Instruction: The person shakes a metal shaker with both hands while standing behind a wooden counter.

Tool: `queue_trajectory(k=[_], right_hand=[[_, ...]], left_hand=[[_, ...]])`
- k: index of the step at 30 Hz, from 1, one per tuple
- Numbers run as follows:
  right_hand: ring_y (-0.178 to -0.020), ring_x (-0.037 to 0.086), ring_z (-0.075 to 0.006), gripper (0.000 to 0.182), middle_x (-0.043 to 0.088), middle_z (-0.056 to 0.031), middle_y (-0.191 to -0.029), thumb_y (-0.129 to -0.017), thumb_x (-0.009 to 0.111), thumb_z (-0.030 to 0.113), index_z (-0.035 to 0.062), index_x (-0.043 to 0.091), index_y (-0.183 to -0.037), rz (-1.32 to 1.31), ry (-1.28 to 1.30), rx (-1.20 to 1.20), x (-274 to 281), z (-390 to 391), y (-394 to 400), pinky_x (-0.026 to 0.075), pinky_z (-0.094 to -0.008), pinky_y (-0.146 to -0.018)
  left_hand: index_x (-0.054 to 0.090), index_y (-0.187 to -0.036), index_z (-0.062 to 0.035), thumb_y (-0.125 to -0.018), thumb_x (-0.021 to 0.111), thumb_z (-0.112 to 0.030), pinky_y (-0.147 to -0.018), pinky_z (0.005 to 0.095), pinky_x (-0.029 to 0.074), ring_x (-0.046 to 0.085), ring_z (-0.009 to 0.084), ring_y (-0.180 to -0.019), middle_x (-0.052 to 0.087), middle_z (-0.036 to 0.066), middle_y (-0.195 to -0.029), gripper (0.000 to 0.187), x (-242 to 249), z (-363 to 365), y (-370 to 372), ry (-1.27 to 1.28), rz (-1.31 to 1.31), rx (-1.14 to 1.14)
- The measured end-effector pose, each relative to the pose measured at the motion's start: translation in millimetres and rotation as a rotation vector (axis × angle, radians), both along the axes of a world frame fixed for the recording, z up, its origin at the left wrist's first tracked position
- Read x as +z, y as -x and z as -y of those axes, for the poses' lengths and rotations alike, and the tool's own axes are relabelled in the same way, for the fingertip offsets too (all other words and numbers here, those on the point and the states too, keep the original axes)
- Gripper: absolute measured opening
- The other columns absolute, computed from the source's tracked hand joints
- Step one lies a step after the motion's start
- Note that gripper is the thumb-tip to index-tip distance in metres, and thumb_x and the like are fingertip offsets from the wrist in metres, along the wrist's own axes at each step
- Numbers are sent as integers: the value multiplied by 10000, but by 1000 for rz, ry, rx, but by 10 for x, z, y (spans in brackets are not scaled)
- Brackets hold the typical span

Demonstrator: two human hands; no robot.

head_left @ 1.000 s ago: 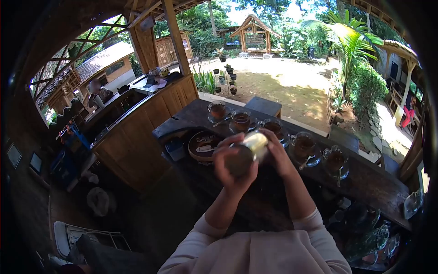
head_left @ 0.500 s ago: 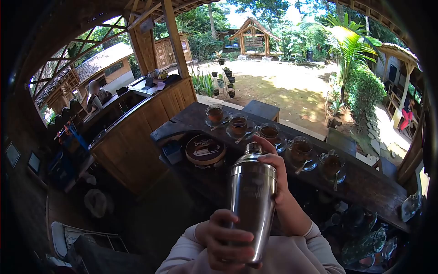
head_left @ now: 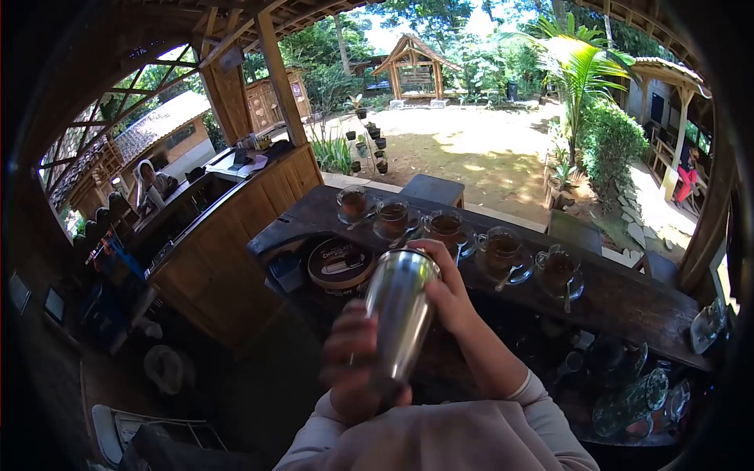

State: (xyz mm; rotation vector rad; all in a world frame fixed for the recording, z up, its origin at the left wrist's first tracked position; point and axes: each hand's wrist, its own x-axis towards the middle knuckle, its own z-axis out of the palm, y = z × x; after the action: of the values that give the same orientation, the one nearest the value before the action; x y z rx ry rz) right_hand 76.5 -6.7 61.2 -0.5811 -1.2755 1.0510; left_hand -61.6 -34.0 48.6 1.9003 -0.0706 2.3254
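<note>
Between the two hands, in front of the chest, a steel shaker tilts with its broad end pointing away toward the cups. Right-hand fingers curl over that end's rim, the right hand gripping from the side; the left hand is bent around the narrower lower part, its fingers too blurred to tell whether they are spread or pressed together. Just past the broad end, in the view, is the third glass cup of five, all standing on saucers in a slanting row along the far edge of the dark table. To the shaker's left sits a round tin, with a blue container beside it near the table's left end. Right of the last cup, the tabletop runs bare to a glass vessel at the far right. Dark floor lies open between the table and the wooden counter, and stools stand beyond the far edge.
</note>
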Motion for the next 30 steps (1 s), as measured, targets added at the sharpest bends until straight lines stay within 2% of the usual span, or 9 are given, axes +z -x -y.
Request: queue_trajectory(k=[2, 8, 13, 20, 22, 24, 26, 28, 30], right_hand=[[-1105, 421, -186, 754, 491, -133, -1133, -667, 666, 514, 34, 442, -1202, -27, 91, -197, -141, -133, -63, 345, -364, -947], [-1172, 385, -332, 886, 468, -169, -1173, -585, 695, 595, 27, 470, -1228, 234, -737, -129, 414, 360, 19, 306, -448, -974], [-1074, 492, -194, 747, 502, -137, -1179, -783, 556, 504, 6, 366, -1307, -168, 63, -36, -314, -283, -72, 368, -304, -937], [-1204, 359, -282, 935, 445, -172, -1201, -657, 527, 732, -5, 465, -1229, 94, -633, -8, 234, 220, 148, 260, -422, -1009], [-1160, 415, -258, 874, 476, -161, -1172, -696, 541, 683, -1, 457, -1234, 125, -392, -51, -43, -92, -25, 313, -394, -982], [-1037, 521, -194, 697, 533, -125, -1115, -816, 505, 551, 3, 419, -1240, -192, 11, 68, -403, -384, -89, 394, -312, -915], [-1056, 511, -200, 665, 528, -133, -1129, -836, 485, 530, 0, 418, -1232, -289, 88, 13, -354, -336, -78, 395, -324, -916], [-1104, 479, -254, 827, 515, -159, -1146, -730, 553, 637, 8, 426, -1251, -90, -120, 22, -127, -38, -82, 372, -359, -937], [-1164, 416, -319, 949, 472, -191, -1194, -635, 570, 730, -1, 460, -1229, 207, -629, -40, -6, 38, -146, 332, -425, -965]], left_hand=[[373, -1120, -162, -705, 763, -358, -925, 437, 385, 518, 273, -1024, 511, 69, -1027, 602, -73, -314, -192, 105, 72, -74], [369, -1092, -135, -732, 731, -392, -966, 422, 338, 456, 267, -1102, 512, 65, -1017, 572, 10, 6, -41, -152, 0, -76], [398, -1062, -125, -641, 759, -180, -883, 464, 423, 531, 309, -1042, 508, 178, -1133, 557, -15, -346, -282, 219, -98, 39], [432, -1007, -192, -709, 751, -322, -875, 388, 384, 523, 211, -978, 528, -38, -973, 456, -221, 284, 74, -375, 69, 189], [472, -1011, -153, -658, 797, -257, -871, 393, 414, 583, 216, -952, 572, -66, -1011, 492, 165, 169, -134, -348, 88, 76], [390, -1072, -127, -663, 760, -252, -908, 466, 388, 509, 298, -1047, 501, 163, -1102, 565, 43, -244, -228, 14, -153, 85], [376, -1071, -123, -658, 764, -222, -901, 428, 398, 518, 297, -1016, 509, 144, -1077, 575, 160, -289, -283, 172, -198, 22], [430, -1024, -170, -635, 799, -257, -874, 378, 402, 535, 233, -967, 533, 29, -992, 543, 198, 51, -164, -151, -99, 24], [482, -950, -226, -616, 817, -332, -851, 365, 398, 541, 164, -915, 528, -72, -902, 485, -690, 363, 45, -425, 222, 42]])
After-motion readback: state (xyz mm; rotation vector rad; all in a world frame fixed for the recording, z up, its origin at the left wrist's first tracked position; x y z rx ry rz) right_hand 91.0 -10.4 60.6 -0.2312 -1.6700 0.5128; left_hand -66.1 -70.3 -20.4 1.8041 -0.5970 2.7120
